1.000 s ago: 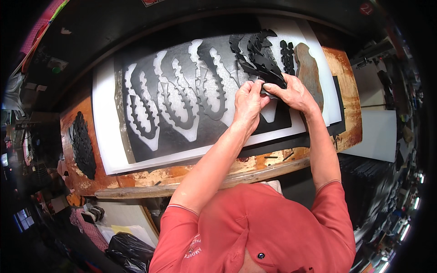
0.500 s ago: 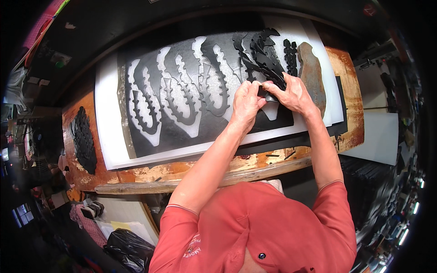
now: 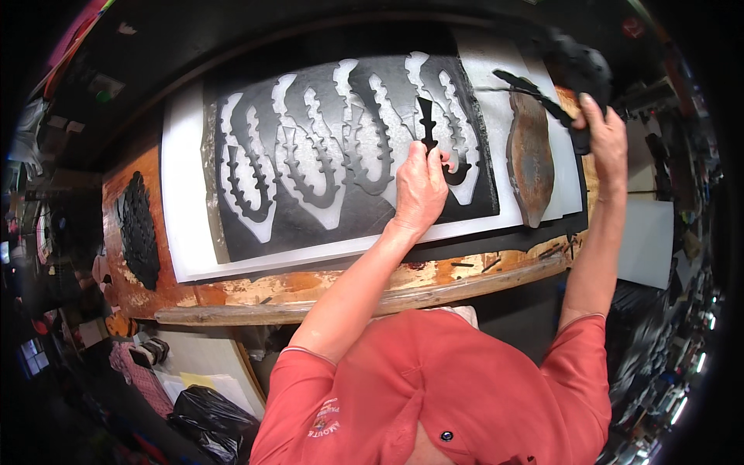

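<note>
A black sheet (image 3: 294, 246) lies on the bench with several hooked, notch-edged shapes cut out of it, and white shows through the openings. Over its right part my left hand (image 3: 421, 186) pinches a narrow black notched strip (image 3: 426, 122), which points away from me. Out past the sheet's right side, my right hand (image 3: 607, 143) is closed on a bunch of black cut pieces (image 3: 585, 74), raised and blurred by motion. One long thin piece (image 3: 535, 91) sticks out leftward from that bunch, above an oblong brown, worn-looking slab (image 3: 530, 163).
White boards (image 3: 184, 225) lie under the sheet on a worn wooden bench (image 3: 310, 287). A pile of black cut pieces (image 3: 141, 229) sits at the bench's left end. Small black scraps (image 3: 490, 265) lie near the front edge. Below left is a black plastic bag (image 3: 213, 422).
My right hand has swung right and away from the sheet, carrying the black cut pieces off it. My left hand stays over the sheet, now with a notched strip showing above its fingers.
</note>
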Demonstrator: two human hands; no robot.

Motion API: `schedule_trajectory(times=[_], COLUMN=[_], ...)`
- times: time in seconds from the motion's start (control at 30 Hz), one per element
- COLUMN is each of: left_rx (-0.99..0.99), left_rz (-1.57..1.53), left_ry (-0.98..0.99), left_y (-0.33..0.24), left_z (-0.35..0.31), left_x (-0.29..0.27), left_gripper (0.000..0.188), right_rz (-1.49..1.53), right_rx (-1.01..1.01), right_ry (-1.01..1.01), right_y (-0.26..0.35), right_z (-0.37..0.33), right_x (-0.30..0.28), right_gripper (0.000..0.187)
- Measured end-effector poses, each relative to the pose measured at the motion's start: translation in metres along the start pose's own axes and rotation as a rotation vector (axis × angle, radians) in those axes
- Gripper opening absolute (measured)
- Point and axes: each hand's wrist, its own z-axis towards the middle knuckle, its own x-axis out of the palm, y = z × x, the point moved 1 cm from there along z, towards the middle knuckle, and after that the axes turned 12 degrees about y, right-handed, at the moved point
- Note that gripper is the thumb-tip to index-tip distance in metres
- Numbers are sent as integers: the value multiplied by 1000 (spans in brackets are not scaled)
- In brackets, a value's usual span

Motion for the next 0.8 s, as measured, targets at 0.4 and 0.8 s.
schedule_trajectory(times=[0.4, 0.8], left_rx=[-325, -627], left_rz=[-312, -1182], left_ry=[161, -166], left_y=[-69, -69], left_z=[-68, -124], left_x=[-5, -27], left_gripper=[82, 30], right_rz=[-546, -539], right_rx=[-474, -864], right_ry=[206, 718], right_y=[51, 117], right_z=[-106, -169], right_x=[96, 159], right_gripper=[17, 56])
